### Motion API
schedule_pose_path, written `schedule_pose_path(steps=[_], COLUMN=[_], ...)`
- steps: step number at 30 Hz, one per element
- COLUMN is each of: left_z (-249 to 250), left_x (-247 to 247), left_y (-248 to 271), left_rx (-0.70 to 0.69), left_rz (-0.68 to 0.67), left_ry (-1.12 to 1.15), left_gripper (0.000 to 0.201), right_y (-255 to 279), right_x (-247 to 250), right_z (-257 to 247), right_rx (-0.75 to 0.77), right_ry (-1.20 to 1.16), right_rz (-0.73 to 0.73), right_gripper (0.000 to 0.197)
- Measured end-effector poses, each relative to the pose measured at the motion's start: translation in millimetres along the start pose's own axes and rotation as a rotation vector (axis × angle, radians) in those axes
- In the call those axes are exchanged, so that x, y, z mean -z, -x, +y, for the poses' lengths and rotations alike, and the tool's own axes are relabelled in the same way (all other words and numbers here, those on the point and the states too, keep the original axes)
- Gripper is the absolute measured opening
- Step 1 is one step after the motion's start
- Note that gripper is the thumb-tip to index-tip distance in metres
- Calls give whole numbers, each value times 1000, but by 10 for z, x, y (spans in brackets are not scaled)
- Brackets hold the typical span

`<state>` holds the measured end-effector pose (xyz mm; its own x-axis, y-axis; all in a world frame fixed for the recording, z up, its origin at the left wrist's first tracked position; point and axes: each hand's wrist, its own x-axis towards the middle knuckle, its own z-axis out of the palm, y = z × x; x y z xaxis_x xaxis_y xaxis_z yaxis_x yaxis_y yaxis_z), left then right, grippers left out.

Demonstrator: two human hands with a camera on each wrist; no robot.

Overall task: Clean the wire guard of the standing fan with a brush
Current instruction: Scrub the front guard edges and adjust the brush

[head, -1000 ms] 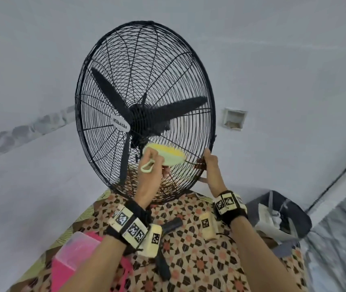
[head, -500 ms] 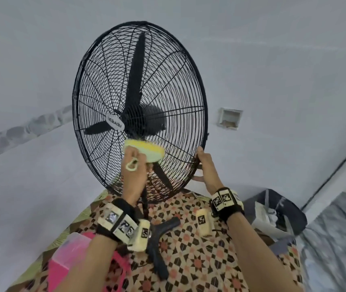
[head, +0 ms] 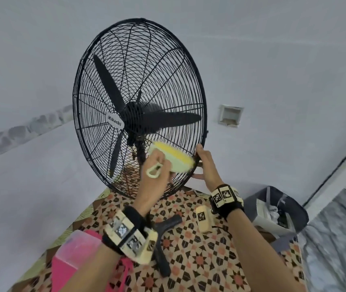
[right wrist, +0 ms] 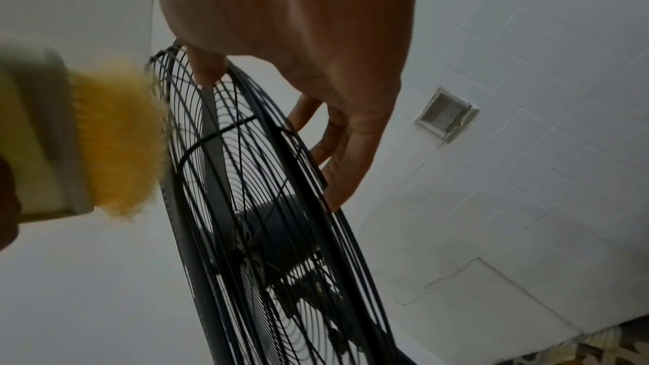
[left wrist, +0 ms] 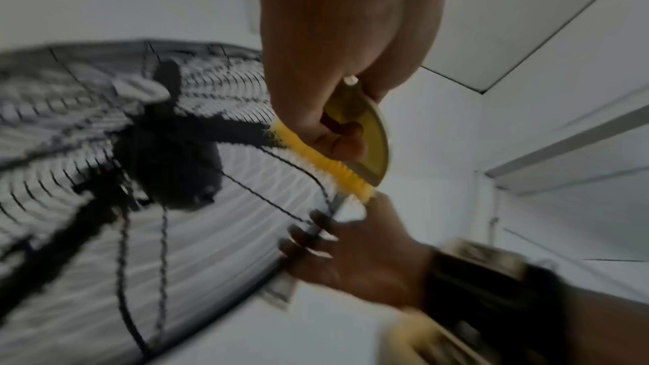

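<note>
A black standing fan with a round wire guard [head: 138, 60] fills the middle of the head view, its three blades still. My left hand [head: 157, 165] grips a pale green brush [head: 173, 158] with yellow bristles [left wrist: 316, 157], and the bristles lie against the guard's lower right wires. My right hand [head: 204, 163] holds the guard's rim [right wrist: 281, 132] at the lower right, thumb in front and fingers [right wrist: 337, 176] curled behind. In the right wrist view the brush [right wrist: 105, 135] sits blurred at the left edge of the guard.
The fan's black base legs [head: 163, 239] stand on a patterned mat [head: 210, 260]. A pink plastic box [head: 71, 256] lies at the lower left, a dark bin with papers [head: 277, 211] at the right. White tiled walls, with a small recessed box [head: 230, 115], close behind.
The brush has swept from the lower middle of the guard to its lower right, near my right hand. The blades have turned. My right hand stays on the rim.
</note>
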<state>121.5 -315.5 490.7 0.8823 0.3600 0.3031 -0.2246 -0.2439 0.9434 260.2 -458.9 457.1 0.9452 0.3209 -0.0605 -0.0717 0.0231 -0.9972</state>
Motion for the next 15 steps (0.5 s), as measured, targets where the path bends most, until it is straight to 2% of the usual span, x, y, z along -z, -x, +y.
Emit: schedule_pose_path(steps=[4,8,10,12,14,15], left_z=[-35,-106,-59,30,121,160], left_x=[-439,-546,-488,-331,-152,-102], left_y=[219,321,319,246,194,196], left_rx=[-72,-97,-111,-83,-48,-24], left_rz=[-86,-165,-108,22,81,37], left_ry=[-124,-272,-256,-216,-184,-183], left_gripper=[19,29,26,22,21,20], right_y=[-110,-125,-49,-27,-23,-9], right_x=[61,82,74,83,82,63], right_z=[-19,-49,-86,-70,-50,-52], right_rx=[-113,-158,-128,-93,-81,-78], right_ry=[-78,-96,-95,-106,-85,-76], right_rz=[-79,-109,-99,-100,-100,-91], right_gripper=[90,101,90,77,84,87])
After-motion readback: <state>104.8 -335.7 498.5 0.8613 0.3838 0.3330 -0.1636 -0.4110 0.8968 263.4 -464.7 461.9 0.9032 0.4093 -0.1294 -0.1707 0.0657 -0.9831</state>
